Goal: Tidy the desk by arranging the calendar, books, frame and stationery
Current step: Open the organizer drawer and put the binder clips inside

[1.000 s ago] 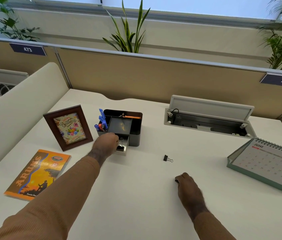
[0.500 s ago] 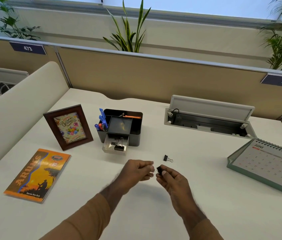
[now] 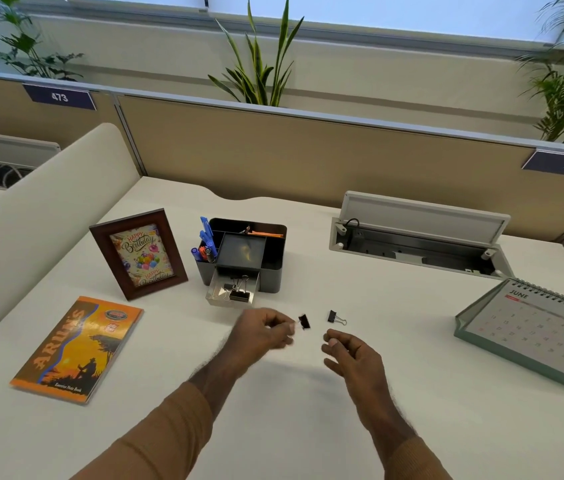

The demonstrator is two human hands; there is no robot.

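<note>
My left hand [image 3: 262, 332] pinches a small black binder clip [image 3: 304, 321] above the desk. Just right of it my right hand [image 3: 350, 351] hovers with loosely curled fingers and holds nothing. A second binder clip [image 3: 334, 317] lies on the desk beyond my right hand. The dark desk organizer [image 3: 273, 268] holds blue pens [image 3: 205, 242], and its clear drawer [image 3: 216, 296] stands pulled out with binder clips inside. A brown photo frame [image 3: 138, 252] stands left of it. An orange notebook [image 3: 78, 348] lies at the front left. The June calendar [image 3: 537, 332] sits at the right.
An open cable hatch [image 3: 419, 237] is set into the desk at the back right. Beige partition panels [image 3: 308, 157] close off the back, and a curved cream divider [image 3: 31, 209] runs along the left. Plants stand behind the partition.
The binder clip passed from my right hand to my left hand. My hands have moved apart, and my right hand has let go.
</note>
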